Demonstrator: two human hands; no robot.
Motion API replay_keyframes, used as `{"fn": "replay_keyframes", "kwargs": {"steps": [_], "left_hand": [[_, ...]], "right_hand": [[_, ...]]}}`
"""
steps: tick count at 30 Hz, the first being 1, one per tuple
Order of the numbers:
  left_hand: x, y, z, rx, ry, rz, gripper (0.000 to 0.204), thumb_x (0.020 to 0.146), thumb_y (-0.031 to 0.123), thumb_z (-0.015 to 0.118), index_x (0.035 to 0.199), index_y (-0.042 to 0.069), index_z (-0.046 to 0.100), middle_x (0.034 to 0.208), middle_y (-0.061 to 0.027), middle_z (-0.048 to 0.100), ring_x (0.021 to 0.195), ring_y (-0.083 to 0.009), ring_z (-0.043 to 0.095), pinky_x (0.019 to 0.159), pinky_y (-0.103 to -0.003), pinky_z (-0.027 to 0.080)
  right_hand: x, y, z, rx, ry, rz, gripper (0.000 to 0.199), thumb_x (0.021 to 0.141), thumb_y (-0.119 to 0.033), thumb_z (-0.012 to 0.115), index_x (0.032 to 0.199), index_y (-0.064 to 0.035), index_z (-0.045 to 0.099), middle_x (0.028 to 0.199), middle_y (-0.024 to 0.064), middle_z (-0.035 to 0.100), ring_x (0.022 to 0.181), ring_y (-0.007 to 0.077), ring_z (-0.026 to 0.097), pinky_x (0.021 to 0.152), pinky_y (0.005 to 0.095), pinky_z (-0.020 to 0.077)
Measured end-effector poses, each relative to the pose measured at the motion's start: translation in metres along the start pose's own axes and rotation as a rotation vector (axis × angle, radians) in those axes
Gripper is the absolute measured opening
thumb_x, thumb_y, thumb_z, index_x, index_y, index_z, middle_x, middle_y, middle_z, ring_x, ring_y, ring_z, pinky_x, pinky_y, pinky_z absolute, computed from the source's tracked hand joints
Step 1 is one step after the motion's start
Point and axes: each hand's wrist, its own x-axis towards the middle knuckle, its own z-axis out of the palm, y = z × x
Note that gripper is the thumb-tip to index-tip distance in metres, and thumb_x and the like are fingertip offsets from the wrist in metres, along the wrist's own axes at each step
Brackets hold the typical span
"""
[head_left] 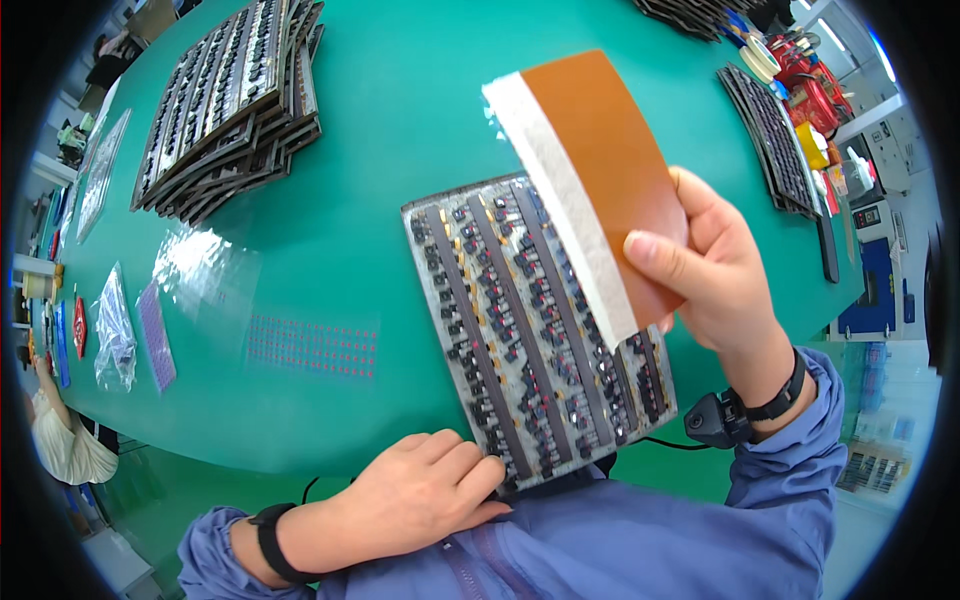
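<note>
A flat, grey rectangular panel [507, 330] lies in front of me, tilted, with dark strips and rows of small black, red and gold-coloured parts. My left hand [425, 482] grips its near left corner with curled fingers. Above the panel's right side, my right hand [710, 265] holds an orange-brown flexible sheet [605, 140] between thumb and fingers. A white fuzzy strip [560, 190] runs along the sheet's left edge and hides part of the panel. Where the fingers go behind the sheet, they are hidden.
An uneven stack of similar panels [225, 100] stands at the far left of the green table [400, 90]. More panels [765, 140] lie at the right. A clear film with red dots [312, 346], a purple strip [156, 335] and a plastic bag [116, 335] lie on the left.
</note>
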Motion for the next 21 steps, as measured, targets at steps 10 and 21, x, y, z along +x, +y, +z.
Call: {"fn": "replay_keyframes", "kwargs": {"steps": [10,21], "left_hand": [[0.002,0.007,0.035,0.135,0.296,0.012,0.024,0.072,0.018,0.075,0.082,0.009,0.055,0.083,-0.004,0.055,0.075,-0.0206,0.057,0.063,-0.032,0.048],[0.007,-0.021,0.037,0.101,0.359,0.245,0.024,0.066,0.008,0.079,0.088,0.008,0.068,0.083,-0.0024,0.059,0.07,-0.0189,0.056,0.058,-0.03,0.048]], "right_hand": [[-0.076,0.064,0.019,-0.224,-0.055,-0.09,0.034,0.088,-0.008,0.068,0.116,0.0017,0.052,0.096,0.0038,0.064,0.081,0.007,0.06,0.062,0.0239,0.051],[-0.082,0.082,0.02,-0.509,-0.052,-0.097,0.025,0.081,-0.013,0.072,0.099,-0.001,0.06,0.081,0.0112,0.067,0.073,0.0186,0.069,0.064,0.0291,0.0521]]}}
